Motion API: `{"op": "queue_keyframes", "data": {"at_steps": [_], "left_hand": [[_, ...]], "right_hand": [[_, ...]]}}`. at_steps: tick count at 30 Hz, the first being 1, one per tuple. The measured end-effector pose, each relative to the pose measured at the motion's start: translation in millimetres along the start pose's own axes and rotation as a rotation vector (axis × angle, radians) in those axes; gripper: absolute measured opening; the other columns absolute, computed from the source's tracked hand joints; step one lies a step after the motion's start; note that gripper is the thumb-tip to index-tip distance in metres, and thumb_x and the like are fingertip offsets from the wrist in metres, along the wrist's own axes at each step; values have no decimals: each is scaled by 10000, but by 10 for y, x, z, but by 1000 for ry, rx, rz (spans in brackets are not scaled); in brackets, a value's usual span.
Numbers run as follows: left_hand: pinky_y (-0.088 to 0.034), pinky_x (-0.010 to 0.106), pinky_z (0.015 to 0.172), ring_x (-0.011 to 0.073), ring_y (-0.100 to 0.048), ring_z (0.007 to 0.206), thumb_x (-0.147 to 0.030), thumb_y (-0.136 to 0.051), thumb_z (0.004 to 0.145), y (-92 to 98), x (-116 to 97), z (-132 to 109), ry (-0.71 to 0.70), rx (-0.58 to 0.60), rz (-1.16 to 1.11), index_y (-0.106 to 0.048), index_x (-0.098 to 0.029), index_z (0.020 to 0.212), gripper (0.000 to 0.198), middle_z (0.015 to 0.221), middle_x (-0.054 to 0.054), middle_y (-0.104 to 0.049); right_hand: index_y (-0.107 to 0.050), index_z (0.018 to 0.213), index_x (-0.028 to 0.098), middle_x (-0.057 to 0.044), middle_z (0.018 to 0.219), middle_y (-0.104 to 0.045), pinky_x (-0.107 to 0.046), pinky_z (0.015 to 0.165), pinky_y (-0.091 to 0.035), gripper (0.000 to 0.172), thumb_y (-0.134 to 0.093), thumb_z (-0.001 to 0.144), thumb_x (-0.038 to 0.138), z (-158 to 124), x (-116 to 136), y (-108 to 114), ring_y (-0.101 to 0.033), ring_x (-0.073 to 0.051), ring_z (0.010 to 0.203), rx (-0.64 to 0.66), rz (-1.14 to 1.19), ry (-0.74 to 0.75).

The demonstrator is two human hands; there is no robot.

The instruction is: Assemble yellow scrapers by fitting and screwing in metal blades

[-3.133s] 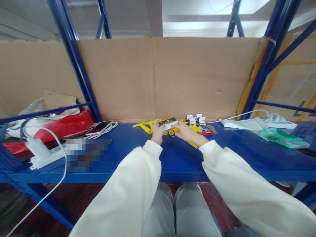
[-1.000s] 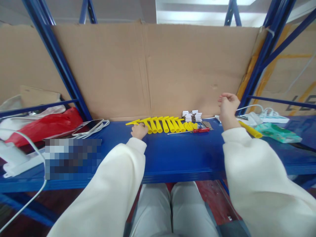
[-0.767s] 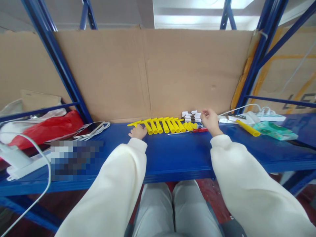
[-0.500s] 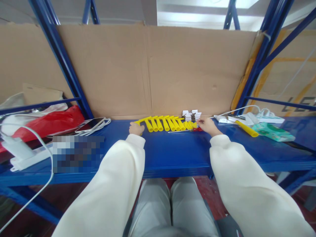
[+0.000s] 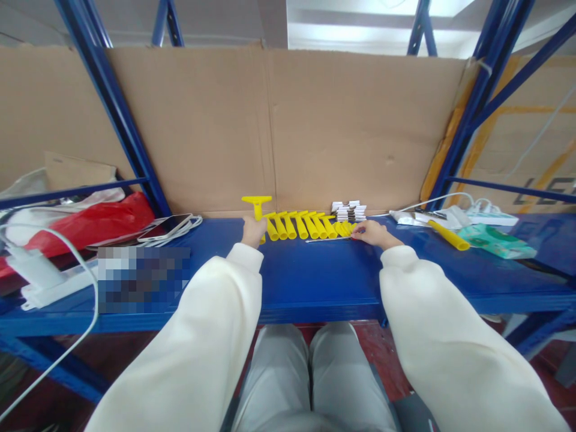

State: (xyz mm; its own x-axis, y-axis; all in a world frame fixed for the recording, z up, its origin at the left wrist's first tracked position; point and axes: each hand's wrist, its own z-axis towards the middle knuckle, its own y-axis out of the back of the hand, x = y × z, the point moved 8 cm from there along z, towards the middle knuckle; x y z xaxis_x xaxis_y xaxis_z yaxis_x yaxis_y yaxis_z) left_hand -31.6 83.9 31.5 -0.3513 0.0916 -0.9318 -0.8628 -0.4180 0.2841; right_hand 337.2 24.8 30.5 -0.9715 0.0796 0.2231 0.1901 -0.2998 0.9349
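- Yellow T-tool (image 5: 257, 200): raised just above the left end of the row, its crossbar on top and its stem running down into the left hand.
- Left hand (image 5: 254, 230): fingers wrapped around the stem. Half a second ago the T-tool was tipped over; now it stands nearly upright.
- Right hand (image 5: 371, 233): has come down from the air to the handle end of the screwdriver (image 5: 326, 240). Fingers are bent over a glimpse of red; whether they pinch it or only touch it, I cannot tell.
- What the change suggests: both hands now seem engaged, one with a piece, the other with a tool.
- Between the hands: a row of yellow T-tools (image 5: 299, 227) lying side by side, then small yellow pieces (image 5: 344, 228), with stacked white packs (image 5: 348, 211) behind.
- Farther right on the blue bench (image 5: 315, 276): a yellow tube (image 5: 450, 235) beside a green pack (image 5: 499, 240).
- Far left: phone (image 5: 168, 227), red bag (image 5: 90, 225) and white power strip (image 5: 58, 291).
- Behind everything: a cardboard wall (image 5: 315, 132).
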Motion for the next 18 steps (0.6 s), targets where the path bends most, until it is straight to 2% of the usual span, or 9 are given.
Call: {"op": "queue_keyframes", "data": {"at_steps": [4,8,13,18], "left_hand": [[-525,249,639,163,-674,674,-144,-610,823,-195,-62,-87,-42,135,-35,-543,-113,1090,277,811,66,-694],[-512,232,600,127,-639,601,-154,-568,879,-304,-85,-149,-93,206,1,-518,-120,1163,291,856,64,-697],[-541,278,686,188,-714,729,-217,-556,915,-382,-95,-203,-175,281,191,-560,-113,1152,259,950,127,-737],[-525,308,892,258,-712,1055,-183,-580,888,-372,-160,-261,-255,279,399,-606,-110,1116,240,1145,181,-727]], "right_hand": [[-779,879,243,-53,945,-781,-409,934,-475,143,-676,782,262,-22,-37,13,-693,-271,995,65,-11,-61],[-768,903,237,-80,957,-769,-501,984,-429,160,-670,777,240,-49,-125,41,-683,-301,1002,115,-30,-152],[-758,900,212,-102,959,-750,-563,1031,-377,164,-651,777,193,-65,-296,94,-669,-313,1042,146,-74,-271],[-752,1042,177,-171,1160,-709,-564,1045,-373,276,-634,793,170,-132,-436,183,-609,-350,1184,112,-120,-418]]}}
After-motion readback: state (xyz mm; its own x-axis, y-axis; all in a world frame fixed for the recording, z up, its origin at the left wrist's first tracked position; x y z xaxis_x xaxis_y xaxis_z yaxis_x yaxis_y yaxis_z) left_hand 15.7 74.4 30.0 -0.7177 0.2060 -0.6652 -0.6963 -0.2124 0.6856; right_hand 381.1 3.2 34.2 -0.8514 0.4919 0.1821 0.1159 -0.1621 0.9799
